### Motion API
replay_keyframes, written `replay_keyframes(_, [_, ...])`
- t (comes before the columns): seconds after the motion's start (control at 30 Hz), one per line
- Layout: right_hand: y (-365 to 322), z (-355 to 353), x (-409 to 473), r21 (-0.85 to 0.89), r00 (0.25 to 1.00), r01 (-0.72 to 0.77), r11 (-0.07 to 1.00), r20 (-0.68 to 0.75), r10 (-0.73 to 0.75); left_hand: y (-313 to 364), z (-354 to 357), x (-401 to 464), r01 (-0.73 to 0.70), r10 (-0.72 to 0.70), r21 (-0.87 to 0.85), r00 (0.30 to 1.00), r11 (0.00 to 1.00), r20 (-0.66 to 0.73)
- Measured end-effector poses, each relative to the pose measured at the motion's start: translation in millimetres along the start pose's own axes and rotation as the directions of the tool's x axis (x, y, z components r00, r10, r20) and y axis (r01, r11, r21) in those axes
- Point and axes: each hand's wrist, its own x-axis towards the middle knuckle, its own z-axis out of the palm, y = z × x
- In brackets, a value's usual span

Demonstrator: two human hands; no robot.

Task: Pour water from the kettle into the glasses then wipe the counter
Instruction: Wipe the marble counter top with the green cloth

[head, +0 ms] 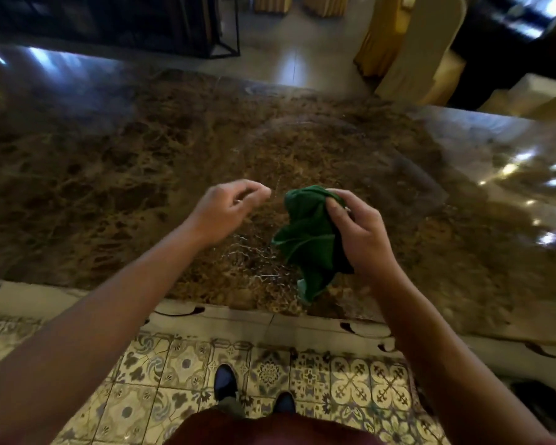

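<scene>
Counter [142, 187]: brown veined marble, glossy, running left to right across the view; far edge and both ends cut off or blurred; bright reflections at right; thin wet streaks [257, 258] near the front edge, between the two hands.
Floor [350, 387]: patterned tiles on the near side; two dark shoes [225, 380] at bottom centre, partly cut off by a red garment [270, 428].
Background: yellowish draped furniture [408, 49] beyond the counter at upper right; dark metal frame [228, 36] at upper left; details too blurred to make out.
Green cloth [308, 239]: crumpled, hanging above the counter near its front edge; long axis roughly vertical, bunched top by the fingers, loose tip pointing down toward the counter edge; right side hidden behind the hand.
Right hand [360, 232]: fingers and thumb pinched on the top of the cloth.
Left hand [228, 210]: just left of the cloth, not touching it; fingers loosely curled, holding nothing.
Kettle and glasses: out of view.
</scene>
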Motion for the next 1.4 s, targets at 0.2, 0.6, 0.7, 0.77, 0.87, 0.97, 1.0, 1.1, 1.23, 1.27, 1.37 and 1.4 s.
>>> replay_keyframes(0.2, [-25.3,-23.0,-17.3,0.521,0.935,-0.260,0.813,-0.074,0.346,55.8,51.8,-18.3,-0.073,0.124,-0.290,0.979,0.954,0.161])
replay_keyframes(0.6, [-2.7,-74.5,-79.5,0.473,0.901,-0.417,0.777,0.330,0.282,118.1,93.5,-23.0,-0.157,0.146,-0.298,0.987,0.942,-0.061])
replay_keyframes(0.7, [4.7,-90.9,-92.6,0.291,0.929,-0.311,0.905,0.296,0.224,136.7,99.2,-19.4,-0.070,0.019,-0.382,0.991,0.922,-0.136])
replay_keyframes(0.77, [2.2,-99.9,-102.7,0.180,0.948,-0.189,0.965,0.289,0.132,148.7,99.4,-14.4,-0.057,-0.004,-0.345,0.985,0.937,-0.172])
replay_keyframes(0.87, [-2.5,-100.0,-108.0,0.041,0.984,-0.059,0.997,0.172,0.051,166.4,102.7,-8.8,-0.075,0.032,-0.303,0.989,0.950,-0.143])
replay_keyframes(0.97, [-4.5,-103.1,-101.6,0.067,0.990,0.016,0.998,-0.138,-0.007,179.7,106.7,-2.5,-0.091,0.071,-0.313,0.995,0.945,-0.075])
replay_keyframes(1.0, [-5.6,-107.1,-99.1,0.115,0.974,0.026,0.993,-0.226,0.000,179.4,107.4,1.7,-0.058,0.047,-0.368,0.998,0.928,-0.040])
replay_keyframes(1.1, [-15.4,-121.7,-87.0,0.318,0.922,0.017,0.948,-0.372,0.108,173.0,109.0,11.8,0.114,-0.067,-0.606,0.993,0.787,0.099])
replay_keyframes(1.23, [-17.9,-128.8,-54.6,0.518,0.869,-0.066,0.853,-0.391,0.305,169.1,124.1,17.8,0.248,-0.094,-0.724,0.964,0.643,0.247])
replay_keyframes(1.27, [-19.4,-126.5,-49.3,0.538,0.872,-0.096,0.838,-0.360,0.331,170.8,127.4,20.0,0.257,-0.070,-0.744,0.959,0.616,0.274])
replay_keyframes(1.37, [-10.3,-119.5,-38.7,0.457,0.921,-0.153,0.876,-0.255,0.294,173.0,126.1,34.8,0.212,-0.007,-0.778,0.966,0.592,0.259])
replay_keyframes(1.4, [-6.9,-118.4,-38.9,0.448,0.944,-0.165,0.879,-0.186,0.272,171.8,123.3,41.2,0.195,0.005,-0.779,0.969,0.596,0.247])
